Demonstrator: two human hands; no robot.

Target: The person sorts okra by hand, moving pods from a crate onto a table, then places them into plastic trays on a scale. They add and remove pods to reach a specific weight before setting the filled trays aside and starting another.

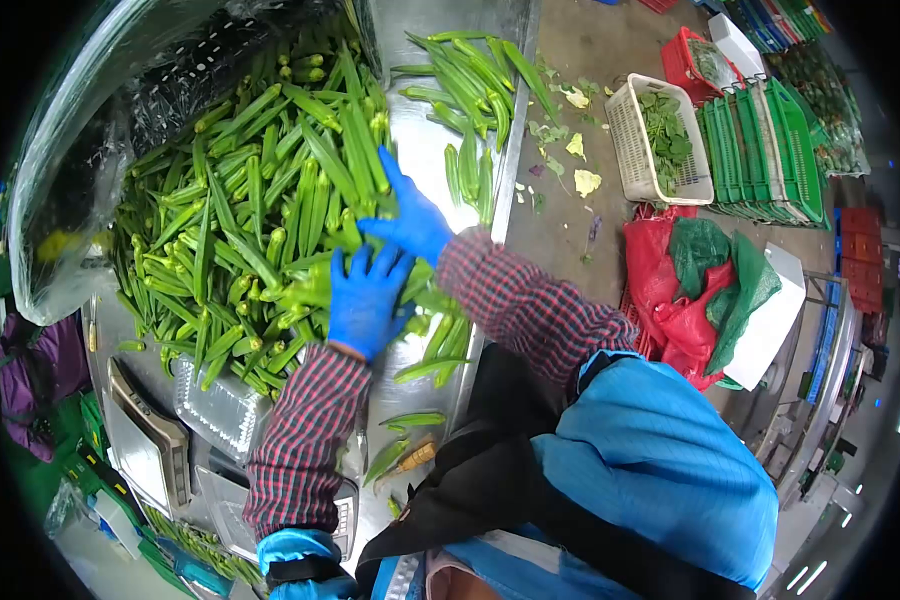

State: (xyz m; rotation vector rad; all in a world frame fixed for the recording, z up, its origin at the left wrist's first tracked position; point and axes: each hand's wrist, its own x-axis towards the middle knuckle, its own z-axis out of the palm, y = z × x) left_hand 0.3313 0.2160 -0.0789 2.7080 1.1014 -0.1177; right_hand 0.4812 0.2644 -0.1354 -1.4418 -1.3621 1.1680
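A large heap of green okra (240, 220) covers the metal table (425, 150). My left hand (365, 300), in a blue glove, lies at the heap's right edge with its fingers apart, touching okra. Just above it my right hand (410, 215), also gloved in blue, reaches over the okra with its index finger stretched out. Neither hand visibly grips a pod. Loose okra (470, 80) lies at the table's top right, and a few pods (440, 350) lie to the right of my left hand.
A clear plastic box (215, 405) and a scale (145, 440) stand at lower left. A wooden-handled tool (410, 460) lies near my body. Right of the table are a white basket of leaves (625, 140), green crates (760, 150) and red net bags (665, 290).
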